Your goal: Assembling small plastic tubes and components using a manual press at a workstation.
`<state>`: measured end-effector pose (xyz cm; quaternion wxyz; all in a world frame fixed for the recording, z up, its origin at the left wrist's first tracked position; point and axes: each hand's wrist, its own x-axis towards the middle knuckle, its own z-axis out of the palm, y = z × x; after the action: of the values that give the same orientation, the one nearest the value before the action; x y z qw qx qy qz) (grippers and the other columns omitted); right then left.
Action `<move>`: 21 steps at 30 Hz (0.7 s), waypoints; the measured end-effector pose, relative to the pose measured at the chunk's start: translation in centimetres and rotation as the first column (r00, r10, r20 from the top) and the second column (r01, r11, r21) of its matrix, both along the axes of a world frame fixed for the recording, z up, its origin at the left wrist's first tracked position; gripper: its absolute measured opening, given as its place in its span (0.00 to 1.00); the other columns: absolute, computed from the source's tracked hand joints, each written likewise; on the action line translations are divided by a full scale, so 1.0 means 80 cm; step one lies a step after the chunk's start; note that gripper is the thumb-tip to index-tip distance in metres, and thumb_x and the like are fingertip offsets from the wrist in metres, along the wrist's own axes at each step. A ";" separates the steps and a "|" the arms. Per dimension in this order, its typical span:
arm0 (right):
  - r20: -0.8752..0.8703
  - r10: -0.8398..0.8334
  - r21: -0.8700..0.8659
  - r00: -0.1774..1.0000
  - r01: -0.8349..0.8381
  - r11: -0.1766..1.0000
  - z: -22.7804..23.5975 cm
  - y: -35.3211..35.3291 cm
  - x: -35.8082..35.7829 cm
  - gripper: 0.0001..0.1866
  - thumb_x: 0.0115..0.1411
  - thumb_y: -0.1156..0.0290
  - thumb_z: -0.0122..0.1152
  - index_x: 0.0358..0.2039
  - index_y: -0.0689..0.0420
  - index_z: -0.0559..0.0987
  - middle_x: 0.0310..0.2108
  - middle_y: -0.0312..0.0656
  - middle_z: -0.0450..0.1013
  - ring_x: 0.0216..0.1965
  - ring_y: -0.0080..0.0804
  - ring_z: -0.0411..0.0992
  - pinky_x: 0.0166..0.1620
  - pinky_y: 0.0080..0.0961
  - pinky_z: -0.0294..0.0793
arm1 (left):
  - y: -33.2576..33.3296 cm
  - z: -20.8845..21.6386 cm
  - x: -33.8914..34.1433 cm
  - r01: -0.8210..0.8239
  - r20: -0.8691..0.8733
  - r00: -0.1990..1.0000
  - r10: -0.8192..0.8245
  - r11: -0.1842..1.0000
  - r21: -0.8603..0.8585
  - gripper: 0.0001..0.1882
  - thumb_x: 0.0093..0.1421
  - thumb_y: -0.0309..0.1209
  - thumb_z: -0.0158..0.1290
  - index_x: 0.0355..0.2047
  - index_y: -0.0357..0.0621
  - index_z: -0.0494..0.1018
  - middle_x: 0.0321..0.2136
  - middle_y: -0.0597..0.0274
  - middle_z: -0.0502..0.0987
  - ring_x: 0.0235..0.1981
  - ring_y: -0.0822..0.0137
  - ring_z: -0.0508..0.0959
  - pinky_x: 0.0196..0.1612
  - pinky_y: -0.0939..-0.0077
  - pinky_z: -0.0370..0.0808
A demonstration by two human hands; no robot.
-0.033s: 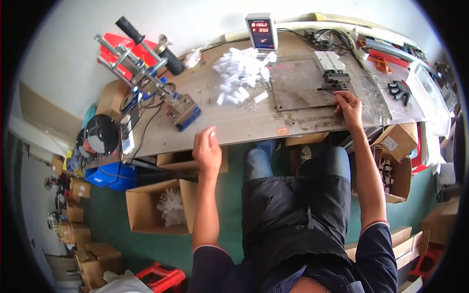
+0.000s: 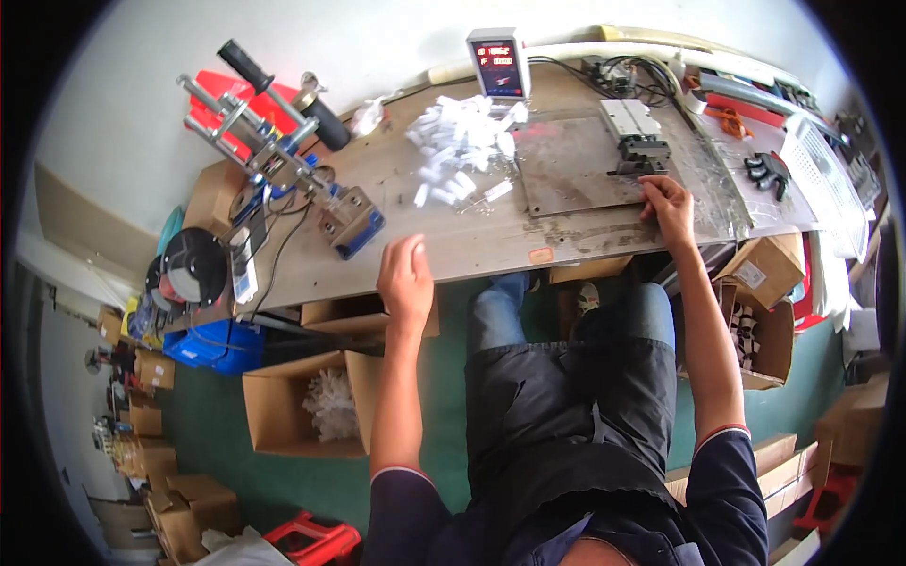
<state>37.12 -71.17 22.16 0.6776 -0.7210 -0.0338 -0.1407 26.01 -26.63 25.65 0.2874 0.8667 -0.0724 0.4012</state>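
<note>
My left hand [image 2: 406,283] hovers over the front edge of the workbench [image 2: 472,245], fingers curled together, and nothing shows in them. Farther back lies a loose pile of small white translucent plastic pieces [image 2: 462,132], several of them scattered toward me. My right hand [image 2: 670,209] is pinched closed at the near side of a small metal fixture [image 2: 645,151], above the flat metal plate [image 2: 566,179]. Whatever sits between its thumb and fingers is too small or hidden to make out. A white block [image 2: 630,118] adjoins the fixture's far side.
On the left stands a hand-lever press [image 2: 283,156]. A counter with a red display [image 2: 498,64] stands at the back. To the right are a dark glove [image 2: 767,174] and white basket [image 2: 826,174]. Below left, an open carton [image 2: 283,406] holds white pieces.
My left hand has moved slightly farther from me and to the right. The right hand keeps its place at the fixture, and the whole view has shifted a little.
</note>
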 end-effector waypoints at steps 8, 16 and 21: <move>-0.013 0.023 0.056 1.000 -0.022 0.998 0.003 0.001 0.000 0.11 0.67 0.73 0.60 0.44 0.66 0.82 0.27 0.36 0.75 0.20 0.18 0.71 0.25 0.17 0.72 | -0.070 0.002 0.116 0.197 -0.276 0.955 -0.111 0.932 0.304 0.09 0.63 0.28 0.58 0.44 0.46 0.79 0.42 0.58 0.78 0.44 0.50 0.79 0.45 0.55 0.77; -0.063 0.010 0.076 0.998 -0.005 0.997 0.022 -0.001 -0.011 0.10 0.66 0.73 0.59 0.42 0.65 0.83 0.26 0.34 0.74 0.21 0.18 0.72 0.25 0.18 0.73 | -0.095 0.023 0.146 0.236 -0.473 0.881 -0.007 0.872 0.428 0.08 0.66 0.35 0.55 0.39 0.48 0.80 0.37 0.51 0.78 0.40 0.44 0.80 0.41 0.47 0.75; -0.033 -0.016 0.079 0.999 0.019 0.997 0.014 -0.003 -0.012 0.11 0.66 0.72 0.59 0.42 0.66 0.83 0.25 0.35 0.75 0.21 0.18 0.72 0.26 0.19 0.74 | -0.115 0.034 0.151 0.293 -0.518 0.855 -0.034 0.855 0.427 0.08 0.67 0.34 0.54 0.41 0.47 0.81 0.41 0.52 0.78 0.44 0.47 0.80 0.46 0.51 0.76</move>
<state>36.19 -71.44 23.28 0.7051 -0.6959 -0.0109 -0.1360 38.12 -35.82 28.40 0.1006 0.9739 -0.1724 0.1084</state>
